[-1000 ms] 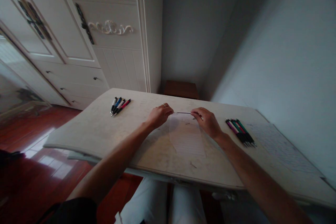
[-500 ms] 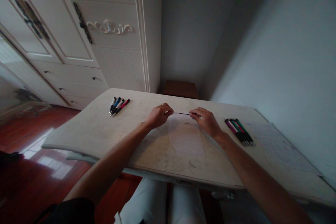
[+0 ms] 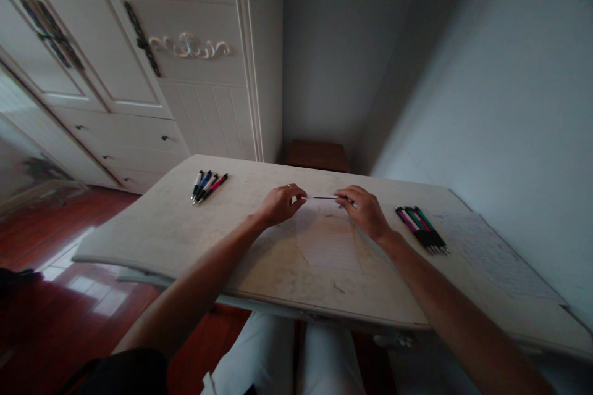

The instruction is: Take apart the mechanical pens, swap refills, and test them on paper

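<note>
A thin, dark pen refill [image 3: 322,198] stretches level between my two hands, over the far end of a lined sheet of paper [image 3: 328,241]. My left hand [image 3: 282,204] pinches its paler left end between thumb and fingertips. At the other end, the fingers of my right hand [image 3: 364,210] are closed around it, hiding part of its length. The paper lies on the table below, with a small dark mark or bit near its top.
Several pens [image 3: 209,187] lie fanned out at the table's far left. Another row of pens [image 3: 421,230] sits to the right, beside a written-on sheet [image 3: 498,253]. A small spring-like piece [image 3: 339,288] rests near the front edge of the pale table [image 3: 152,228].
The view has shifted very slightly. Both hands keep nearly the same pose, still gripping the pen refill at its two ends.
</note>
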### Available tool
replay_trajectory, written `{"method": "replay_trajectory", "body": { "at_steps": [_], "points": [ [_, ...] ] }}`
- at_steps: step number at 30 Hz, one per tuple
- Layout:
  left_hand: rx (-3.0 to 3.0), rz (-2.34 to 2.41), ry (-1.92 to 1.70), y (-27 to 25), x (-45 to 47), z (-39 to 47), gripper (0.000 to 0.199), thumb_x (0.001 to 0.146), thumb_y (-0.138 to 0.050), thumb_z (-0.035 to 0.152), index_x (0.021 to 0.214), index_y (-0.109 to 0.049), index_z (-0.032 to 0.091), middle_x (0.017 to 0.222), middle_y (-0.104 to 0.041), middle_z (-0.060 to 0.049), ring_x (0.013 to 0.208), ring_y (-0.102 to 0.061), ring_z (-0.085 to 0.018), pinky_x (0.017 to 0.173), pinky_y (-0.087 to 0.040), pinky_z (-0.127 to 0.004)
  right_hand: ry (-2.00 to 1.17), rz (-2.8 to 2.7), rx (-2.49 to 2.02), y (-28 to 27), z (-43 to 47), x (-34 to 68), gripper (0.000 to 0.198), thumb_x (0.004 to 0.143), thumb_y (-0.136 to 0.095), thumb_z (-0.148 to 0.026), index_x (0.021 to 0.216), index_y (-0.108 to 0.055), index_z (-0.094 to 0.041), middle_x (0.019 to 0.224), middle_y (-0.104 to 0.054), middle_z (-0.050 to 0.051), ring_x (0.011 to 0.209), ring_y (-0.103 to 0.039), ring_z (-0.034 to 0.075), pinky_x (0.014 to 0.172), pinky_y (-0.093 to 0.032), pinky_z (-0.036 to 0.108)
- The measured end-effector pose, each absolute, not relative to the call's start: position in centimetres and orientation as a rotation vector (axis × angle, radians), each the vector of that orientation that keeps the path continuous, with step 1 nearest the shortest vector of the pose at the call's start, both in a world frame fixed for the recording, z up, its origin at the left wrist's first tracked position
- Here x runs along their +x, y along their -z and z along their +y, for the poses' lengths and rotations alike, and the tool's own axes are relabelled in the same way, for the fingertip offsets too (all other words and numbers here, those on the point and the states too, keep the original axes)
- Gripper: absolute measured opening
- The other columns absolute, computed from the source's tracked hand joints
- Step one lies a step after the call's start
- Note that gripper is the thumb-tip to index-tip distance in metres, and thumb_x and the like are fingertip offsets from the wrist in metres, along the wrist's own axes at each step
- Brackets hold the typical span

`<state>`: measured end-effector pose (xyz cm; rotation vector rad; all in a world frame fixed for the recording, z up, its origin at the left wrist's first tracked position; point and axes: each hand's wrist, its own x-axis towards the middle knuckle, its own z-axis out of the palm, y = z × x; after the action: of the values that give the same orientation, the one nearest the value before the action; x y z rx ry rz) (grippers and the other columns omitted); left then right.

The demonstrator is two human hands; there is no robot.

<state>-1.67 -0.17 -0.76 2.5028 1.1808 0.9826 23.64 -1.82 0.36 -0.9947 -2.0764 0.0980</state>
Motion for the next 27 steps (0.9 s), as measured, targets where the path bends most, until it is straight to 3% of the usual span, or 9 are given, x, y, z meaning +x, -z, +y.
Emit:
{"method": "replay_trajectory", "body": {
  "at_steps": [16, 23, 27],
  "points": [
    [2.445, 1.265, -0.924, 0.45, -1.67, -0.46, 0.032, 0.088, -0.059, 0.027, 0.119, -0.061, 0.019, 0.086, -0.071, -0.001, 0.062, -0.059, -0.011, 0.067, -0.046, -0.025, -0.139, -2.013, -0.96, -0.38, -1.86, 23.41, 0.017, 0.092, -0.056, -0.027, 0.091, -0.072, -0.021, 0.085, -0.07, 0.008, 0.082, -0.066, 0.022, 0.076, -0.053, 0.036],
    [2.454, 1.431, -0.681, 0.08, -1.59, -0.9, 0.064, 0.087, -0.052, 0.02, 0.147, -0.029, 0.015, 0.093, -0.074, -0.004, 0.078, -0.066, -0.019, 0.076, -0.049, -0.03, -0.133, -2.039, -0.885, -0.22, -1.92, 23.22, 0.017, 0.093, -0.058, -0.028, 0.092, -0.072, -0.02, 0.085, -0.07, 0.009, 0.082, -0.066, 0.023, 0.075, -0.053, 0.036],
    [2.464, 1.439, -0.609, 0.09, -1.56, -0.96, 0.065, 0.089, -0.047, 0.02, 0.15, -0.023, 0.014, 0.093, -0.073, -0.006, 0.082, -0.067, -0.02, 0.076, -0.048, -0.03, -0.137, -2.072, -0.89, -0.06, -2.06, 23.04, 0.017, 0.093, -0.058, -0.029, 0.093, -0.072, -0.02, 0.086, -0.07, 0.009, 0.083, -0.066, 0.024, 0.076, -0.053, 0.037]
  ]
}}
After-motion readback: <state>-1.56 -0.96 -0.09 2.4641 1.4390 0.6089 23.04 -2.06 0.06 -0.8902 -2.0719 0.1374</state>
